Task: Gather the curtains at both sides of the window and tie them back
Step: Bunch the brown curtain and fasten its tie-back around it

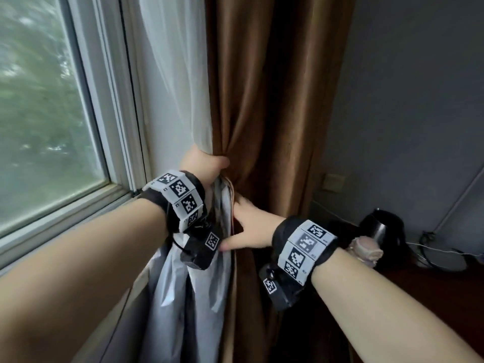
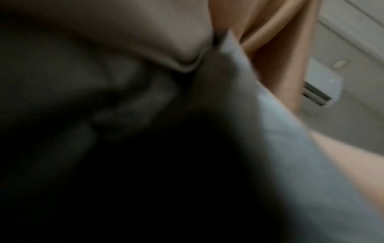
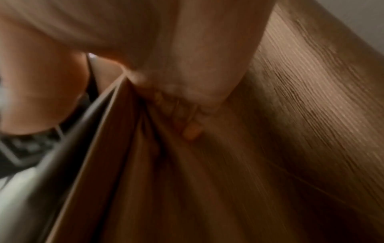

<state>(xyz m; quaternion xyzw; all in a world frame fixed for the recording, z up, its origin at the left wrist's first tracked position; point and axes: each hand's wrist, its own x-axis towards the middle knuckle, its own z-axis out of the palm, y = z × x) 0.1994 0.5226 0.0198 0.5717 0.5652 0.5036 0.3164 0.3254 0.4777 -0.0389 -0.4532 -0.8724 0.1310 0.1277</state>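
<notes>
beside the window, left hand around brown curtain; wrist views blurred

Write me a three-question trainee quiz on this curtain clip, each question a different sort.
1. True or false: the left hand grips the gathered curtains.
2. The brown curtain hangs: A) left of the white sheer curtain, B) right of it.
3. Which object stands on the dark table at the right?

Key: 1 true; 2 B; 3 a black-and-metal kettle.
</notes>
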